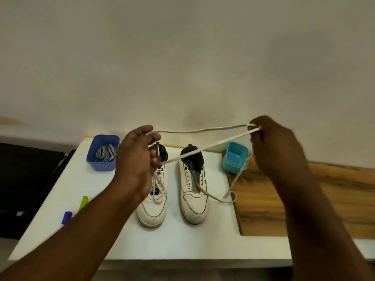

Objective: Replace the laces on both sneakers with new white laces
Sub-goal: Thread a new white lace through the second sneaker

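From the head camera, our left hand [138,157] and right hand [272,145] each pinch the white lace [203,130], stretched above both sneakers at the table's [182,244] middle. Its tail trails past the unlaced right sneaker [193,191]; we judge it could snag the teal tub [235,159].
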The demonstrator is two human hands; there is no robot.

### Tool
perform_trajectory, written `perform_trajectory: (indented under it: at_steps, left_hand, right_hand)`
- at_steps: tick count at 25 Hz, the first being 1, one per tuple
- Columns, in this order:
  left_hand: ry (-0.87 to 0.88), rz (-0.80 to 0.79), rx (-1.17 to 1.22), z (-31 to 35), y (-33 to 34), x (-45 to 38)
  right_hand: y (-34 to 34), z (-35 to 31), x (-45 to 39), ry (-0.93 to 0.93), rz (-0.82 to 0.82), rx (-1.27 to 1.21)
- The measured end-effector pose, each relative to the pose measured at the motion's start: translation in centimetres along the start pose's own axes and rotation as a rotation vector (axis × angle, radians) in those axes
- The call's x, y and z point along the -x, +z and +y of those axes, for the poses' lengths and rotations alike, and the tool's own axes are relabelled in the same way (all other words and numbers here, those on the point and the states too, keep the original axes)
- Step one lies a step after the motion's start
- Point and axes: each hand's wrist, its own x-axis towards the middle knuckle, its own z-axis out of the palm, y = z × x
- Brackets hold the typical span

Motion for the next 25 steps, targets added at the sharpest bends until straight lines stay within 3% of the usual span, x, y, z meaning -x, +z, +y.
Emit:
perform_trajectory:
  at_steps: [4, 7, 8, 12, 13, 14, 18, 25]
  left_hand:
    - [-0.133, 0.184, 0.258, -2.0, -1.7, 0.0]
    - [-0.23, 0.242, 0.267, -3.3, -2.4, 0.2]
    - [-0.241, 0.222, 0.207, -3.7, -2.5, 0.5]
    - [-0.108, -0.008, -0.312, -5.0, -2.4, 1.2]
    - [-0.109, -0.069, -0.387, -5.4, -2.4, 1.2]
    - [-0.131, -0.118, -0.433, -5.9, -2.4, 1.3]
    - [-0.213, -0.167, -0.531, -8.0, -3.1, 1.0]
    - [-0.369, -0.092, -0.37, -9.4, -4.0, -1.4]
  right_hand:
    - [-5.7, -0.2, -0.6, 0.045, 0.321, -0.008]
    - [-7.0, 1.3, -0.8, 0.023, 0.299, 0.042]
    - [-6.4, 1.7, -0.7, 0.023, 0.195, 0.092]
    - [0.7, 2.2, 1.2, 0.037, -0.578, 0.303]
    - [3.4, 2.2, 2.0, 0.031, -0.686, 0.295]
    - [6.2, 2.3, 2.7, 0.017, -0.7, 0.242]
    - [15.2, 1.9, 4.7, 0.049, -0.426, 0.076]
    - [19.9, 3.6, 4.8, -0.003, -0.447, 0.194]
